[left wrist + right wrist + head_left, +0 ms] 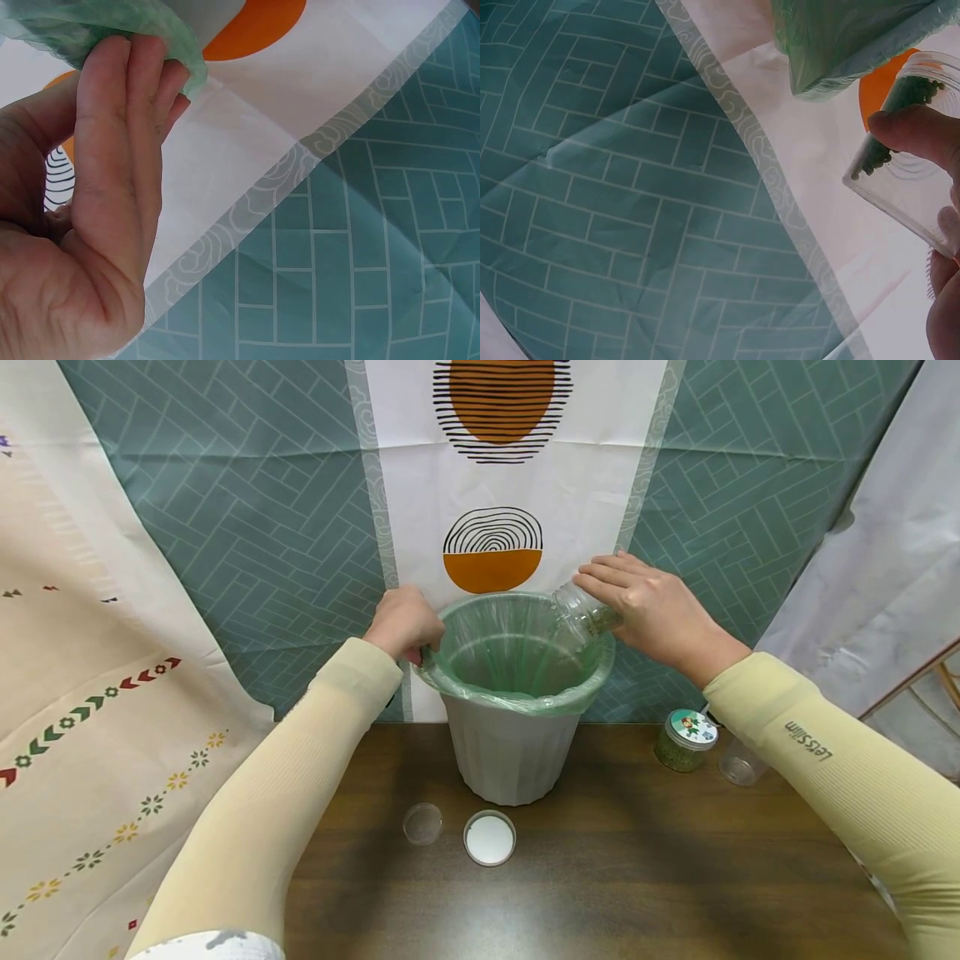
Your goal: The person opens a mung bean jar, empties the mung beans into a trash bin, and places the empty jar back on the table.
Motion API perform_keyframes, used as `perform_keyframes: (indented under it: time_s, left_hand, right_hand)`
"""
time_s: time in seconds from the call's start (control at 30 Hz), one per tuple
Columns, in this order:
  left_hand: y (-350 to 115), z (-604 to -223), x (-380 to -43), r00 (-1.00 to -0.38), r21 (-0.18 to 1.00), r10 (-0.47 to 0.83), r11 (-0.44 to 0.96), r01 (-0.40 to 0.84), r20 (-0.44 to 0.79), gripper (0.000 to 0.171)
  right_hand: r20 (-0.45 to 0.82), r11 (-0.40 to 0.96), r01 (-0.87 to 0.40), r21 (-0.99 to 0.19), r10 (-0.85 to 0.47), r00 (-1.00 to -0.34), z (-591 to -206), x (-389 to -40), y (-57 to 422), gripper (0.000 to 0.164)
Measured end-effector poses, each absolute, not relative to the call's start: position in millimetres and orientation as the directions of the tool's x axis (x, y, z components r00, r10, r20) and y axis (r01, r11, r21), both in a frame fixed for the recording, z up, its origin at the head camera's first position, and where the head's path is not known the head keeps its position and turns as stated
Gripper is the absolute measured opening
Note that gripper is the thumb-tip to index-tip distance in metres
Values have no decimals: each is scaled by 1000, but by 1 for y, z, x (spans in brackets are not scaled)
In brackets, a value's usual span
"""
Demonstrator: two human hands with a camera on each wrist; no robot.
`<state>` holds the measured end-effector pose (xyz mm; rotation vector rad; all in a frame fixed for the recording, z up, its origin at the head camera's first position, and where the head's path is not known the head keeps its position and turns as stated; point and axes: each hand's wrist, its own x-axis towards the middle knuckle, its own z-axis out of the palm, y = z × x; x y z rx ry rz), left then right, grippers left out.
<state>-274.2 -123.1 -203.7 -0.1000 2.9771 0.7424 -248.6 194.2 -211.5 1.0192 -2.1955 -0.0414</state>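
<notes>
A grey trash can (pixel 510 756) stands against the backdrop, lined with a translucent green trash bag (pixel 540 702) folded over its rim. My left hand (pixel 407 620) holds the can's left rim through the bag; in the left wrist view its fingers (pixel 112 135) reach up to the green plastic. At the right rim, my right hand (pixel 648 606) grips a clear plastic jar (pixel 577 606), tilted with its mouth toward the can's inside. Small green grains (pixel 911 94) lie along the jar's lower wall in the right wrist view. The grains inside the can, if any, cannot be made out.
A lidded jar of green grains (pixel 682 743) stands on the wooden table (pixel 622 877) to the right, beside another clear container (pixel 741 764) partly behind my right sleeve. Before the can lie a clear disc-shaped lid (pixel 422 824) and a white-centred lid (pixel 489 838).
</notes>
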Motion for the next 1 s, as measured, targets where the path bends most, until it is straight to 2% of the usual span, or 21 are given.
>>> perform_keyframes:
  time_s: [1.0]
  left_hand:
    - [-123, -204, -273, -996, 466, -49, 881, -79, -75, 8]
  right_hand:
    - [599, 678, -666, 310, -683, -417, -212, -250, 194, 76]
